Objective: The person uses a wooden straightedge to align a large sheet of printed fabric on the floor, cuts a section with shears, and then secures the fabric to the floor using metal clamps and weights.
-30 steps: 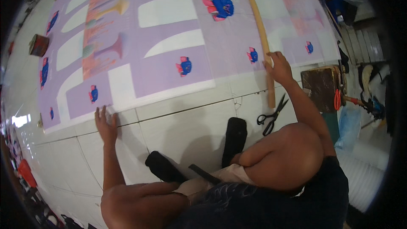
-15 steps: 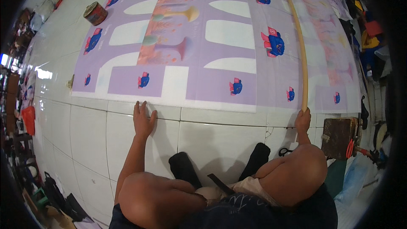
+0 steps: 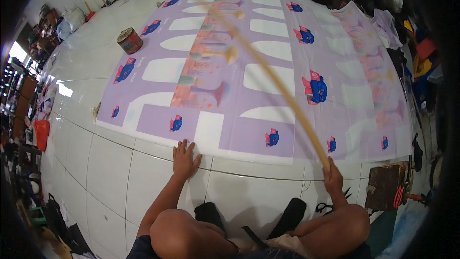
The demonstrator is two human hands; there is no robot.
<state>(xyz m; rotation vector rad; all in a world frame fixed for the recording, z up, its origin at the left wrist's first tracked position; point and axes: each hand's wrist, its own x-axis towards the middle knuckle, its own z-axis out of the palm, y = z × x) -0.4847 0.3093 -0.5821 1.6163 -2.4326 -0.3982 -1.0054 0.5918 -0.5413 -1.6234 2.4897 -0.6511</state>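
Observation:
A large sheet of printed fabric (image 3: 230,129), lilac with white cut-out shapes, coral scenery and small blue-and-pink figures, lies spread over the floor. My left hand (image 3: 187,159) rests at its near edge, fingers apart, fingertips on the white border. In my right hand (image 3: 332,177) is the near end of a long wooden stick (image 3: 287,97), gripped in a closed fist. The stick slants away to the far left above the fabric, its far part blurred. On the right part of the sheet a sheerer layer seems to lie over the print.
A rusty tin can (image 3: 130,41) stands on the fabric's left edge. Black scissors (image 3: 324,207) lie on the tiles by my right knee, near a worn brown box (image 3: 385,187). An orange-red bag (image 3: 41,135) and shelves line the left; piled cloth and bags crowd the right.
The stick has swung leftward from nearly upright along the right side to a slant across the fabric. My head view has tilted up, showing more of the far wall.

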